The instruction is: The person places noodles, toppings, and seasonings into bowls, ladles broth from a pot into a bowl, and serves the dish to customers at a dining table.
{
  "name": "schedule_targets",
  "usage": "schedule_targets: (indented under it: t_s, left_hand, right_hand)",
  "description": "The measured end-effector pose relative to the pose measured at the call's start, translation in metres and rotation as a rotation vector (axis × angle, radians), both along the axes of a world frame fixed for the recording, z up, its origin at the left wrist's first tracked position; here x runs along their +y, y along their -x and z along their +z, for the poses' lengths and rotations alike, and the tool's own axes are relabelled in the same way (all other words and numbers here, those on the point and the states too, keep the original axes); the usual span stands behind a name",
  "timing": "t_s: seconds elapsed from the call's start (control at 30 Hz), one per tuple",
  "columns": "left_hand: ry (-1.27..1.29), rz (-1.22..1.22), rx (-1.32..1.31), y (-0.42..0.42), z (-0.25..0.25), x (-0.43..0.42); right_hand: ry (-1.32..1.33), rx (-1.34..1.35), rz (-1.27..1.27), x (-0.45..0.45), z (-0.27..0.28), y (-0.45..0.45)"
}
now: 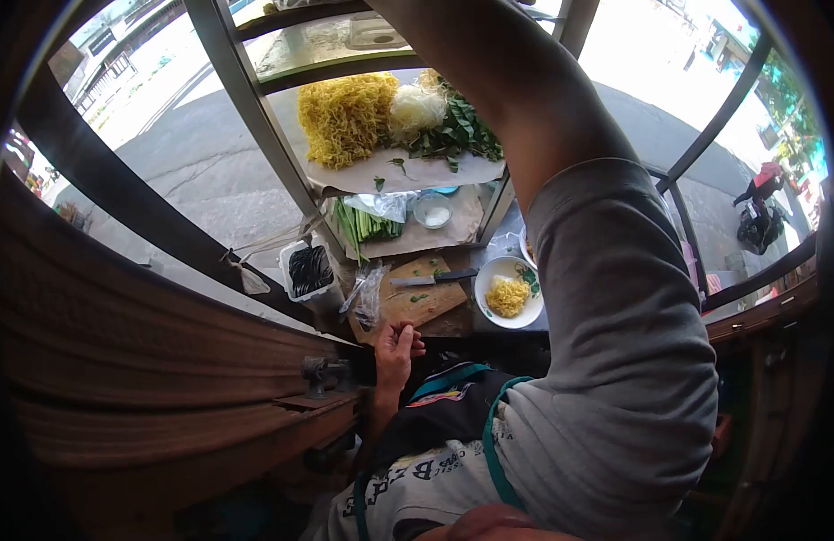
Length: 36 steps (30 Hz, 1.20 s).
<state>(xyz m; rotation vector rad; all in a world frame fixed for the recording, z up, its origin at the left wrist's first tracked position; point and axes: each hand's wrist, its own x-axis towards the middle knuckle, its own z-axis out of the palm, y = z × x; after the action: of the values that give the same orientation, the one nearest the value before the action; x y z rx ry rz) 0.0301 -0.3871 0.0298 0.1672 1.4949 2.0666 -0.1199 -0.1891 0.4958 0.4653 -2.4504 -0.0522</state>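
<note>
My left hand [398,350] is at the near edge of the wooden cutting board [430,311], its fingers curled together; whether anything is between them is too small to tell. A knife [433,278] lies across the board, with green leaf scraps around it and a clear plastic bag [370,296] at the left. To the right, a white bowl [482,290] holds yellow noodles [508,296] and some greens. My right arm reaches up past the top of the view, so my right hand is hidden. Yellow noodles [345,117], white noodles [417,108] and leafy greens [456,135] are piled on the shelf above.
Below the pile, a lower shelf bears long green stalks [372,225] and a small clear bowl [433,211]. A white container with black bags [310,270] stands left of the board. Metal posts [263,117] frame the stall. A parked motorbike [761,221] is outside at right.
</note>
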Motion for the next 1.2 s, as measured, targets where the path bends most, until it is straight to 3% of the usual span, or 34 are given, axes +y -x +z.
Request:
schedule_targets:
  t_s: [0.1,0.23,0.4,0.57,0.7,0.8,0.87,0.9,0.93,1.07,1.2]
  left_hand:
    - [0.016,-0.015,-0.007,-0.001,-0.001,0.002]
    - [0.056,-0.048,-0.009,-0.005,-0.004,0.014]
    - [0.111,-0.097,0.020,-0.017,0.004,0.044]
    - [0.172,-0.093,0.042,-0.038,0.006,0.083]
    - [0.194,-0.033,0.067,-0.065,0.008,0.122]
    - [0.201,-0.014,0.061,-0.084,0.001,0.154]
    - [0.186,-0.011,0.054,-0.093,-0.004,0.176]
    - [0.195,-0.017,0.054,-0.097,-0.005,0.185]
    - [0.202,-0.021,0.055,-0.100,-0.006,0.194]
    - [0.228,-0.046,0.075,-0.104,-0.002,0.219]
    - [0.290,-0.105,0.205,-0.091,-0.001,0.242]
  right_hand:
    - [0.021,0.020,0.161,0.011,-0.025,-0.056]
    - [0.104,-0.148,0.217,0.043,-0.072,-0.131]
    - [0.231,-0.439,0.092,0.104,-0.136,-0.190]
    - [0.395,-0.643,-0.062,0.190,-0.207,-0.191]
    - [0.713,-0.675,-0.120,0.277,-0.310,-0.208]
    - [1.020,-0.640,0.072,0.346,-0.446,-0.238]
    - [0.969,-0.794,-0.184,0.344,-0.459,-0.242]
    - [0.831,-0.742,-0.094,0.350,-0.474,-0.244]
    - [0.839,-0.793,-0.175,0.352,-0.484,-0.242]
    - [0.685,-0.902,-0.396,0.337,-0.461,-0.250]
    - [0.722,-0.949,-0.292,0.337,-0.444,-0.257]
